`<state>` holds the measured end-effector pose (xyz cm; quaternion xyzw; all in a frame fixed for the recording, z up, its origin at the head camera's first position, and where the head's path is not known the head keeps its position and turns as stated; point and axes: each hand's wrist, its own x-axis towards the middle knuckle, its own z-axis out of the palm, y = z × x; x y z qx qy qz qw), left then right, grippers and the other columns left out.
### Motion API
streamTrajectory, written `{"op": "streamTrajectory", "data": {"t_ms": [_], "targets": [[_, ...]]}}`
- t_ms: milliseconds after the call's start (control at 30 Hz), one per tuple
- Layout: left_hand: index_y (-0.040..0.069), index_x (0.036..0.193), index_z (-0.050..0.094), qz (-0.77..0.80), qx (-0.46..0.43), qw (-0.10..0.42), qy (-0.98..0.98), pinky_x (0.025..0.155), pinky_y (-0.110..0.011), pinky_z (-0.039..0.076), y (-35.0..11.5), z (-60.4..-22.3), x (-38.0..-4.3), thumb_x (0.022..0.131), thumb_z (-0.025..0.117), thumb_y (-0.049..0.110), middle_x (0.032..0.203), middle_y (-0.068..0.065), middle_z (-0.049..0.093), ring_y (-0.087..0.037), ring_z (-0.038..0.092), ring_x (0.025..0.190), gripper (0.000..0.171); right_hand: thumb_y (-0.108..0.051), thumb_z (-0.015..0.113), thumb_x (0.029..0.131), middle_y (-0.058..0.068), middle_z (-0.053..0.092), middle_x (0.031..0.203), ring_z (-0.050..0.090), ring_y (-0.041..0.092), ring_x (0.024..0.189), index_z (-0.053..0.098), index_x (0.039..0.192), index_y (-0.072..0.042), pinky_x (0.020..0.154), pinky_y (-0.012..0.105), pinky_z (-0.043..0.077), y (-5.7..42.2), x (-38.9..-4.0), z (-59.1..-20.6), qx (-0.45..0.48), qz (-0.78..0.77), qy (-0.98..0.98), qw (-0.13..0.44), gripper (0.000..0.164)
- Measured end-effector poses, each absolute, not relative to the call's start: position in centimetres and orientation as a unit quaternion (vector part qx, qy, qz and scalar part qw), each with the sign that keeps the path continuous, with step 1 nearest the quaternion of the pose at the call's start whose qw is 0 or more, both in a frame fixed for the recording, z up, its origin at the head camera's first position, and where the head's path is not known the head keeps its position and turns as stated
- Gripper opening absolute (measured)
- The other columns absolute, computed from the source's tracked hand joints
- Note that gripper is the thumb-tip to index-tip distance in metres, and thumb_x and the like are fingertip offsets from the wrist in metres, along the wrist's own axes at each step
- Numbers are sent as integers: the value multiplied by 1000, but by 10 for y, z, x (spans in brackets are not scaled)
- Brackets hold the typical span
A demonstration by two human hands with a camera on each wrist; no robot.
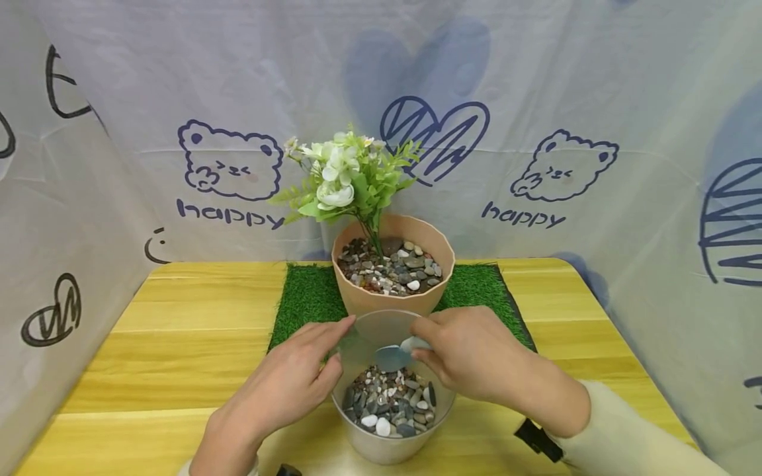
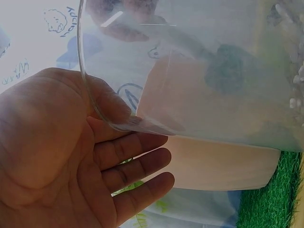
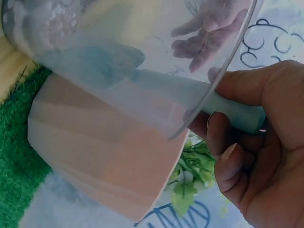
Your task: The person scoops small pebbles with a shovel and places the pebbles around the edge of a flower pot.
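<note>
A clear plastic bucket (image 1: 381,444) stands on the table with small stones (image 1: 400,410) inside. At its left rim my left hand (image 1: 282,383) pinches the edge between thumb and fingers, the other fingers extended outside in the left wrist view. My right hand (image 1: 476,354) grips the handle (image 3: 232,114) of a small pale-blue shovel at the bucket's right side. The shovel's blade (image 1: 391,357) hangs inside the bucket, above the stones. Just behind stands a peach flowerpot (image 1: 387,303) holding pebbles (image 1: 411,268) and a white-flowered plant (image 1: 357,175).
Under the flowerpot lies a green turf mat (image 1: 309,301) on the wood-grain table (image 1: 178,330). A printed cloth (image 1: 333,59) hangs behind the table and at both sides. A black strap piece (image 1: 538,439) is at my right wrist.
</note>
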<state>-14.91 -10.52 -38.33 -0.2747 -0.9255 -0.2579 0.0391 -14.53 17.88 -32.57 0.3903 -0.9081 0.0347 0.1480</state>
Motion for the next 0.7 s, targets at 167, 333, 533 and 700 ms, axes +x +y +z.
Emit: {"op": "streamTrajectory", "data": {"t_ms": [167,333,533,700], "targets": [[14,159,48,-258,-276,39,-925,119,-47,47,-106,-383,-148,105,55,24,154,-2,59,-22,56,141,55,-32,82,90,-12,57,71,53,5,56,61,84,-21,46,23,44,175,-141,-322,414,-21,-900,133,25],[13,159,49,-257,-278,42,-925,119,-46,48,-106,-383,-148,105,56,23,153,-2,59,-21,56,141,56,-36,79,92,-12,57,70,51,5,55,62,84,-22,45,23,40,173,-140,-320,408,-34,-908,94,23],[14,158,50,-255,-274,42,-926,118,-46,49,-106,-383,-147,105,56,23,152,-2,60,-20,57,140,55,-34,79,92,-11,51,65,45,5,51,60,81,-21,44,23,38,170,-141,-318,400,-37,-911,93,26],[15,159,50,-253,-269,46,-928,117,-46,50,-105,-383,-147,104,56,23,152,-1,61,-19,57,139,55,-34,79,92,-10,50,65,46,7,50,59,81,-20,43,25,38,167,-142,-318,403,-41,-910,90,27]]}}
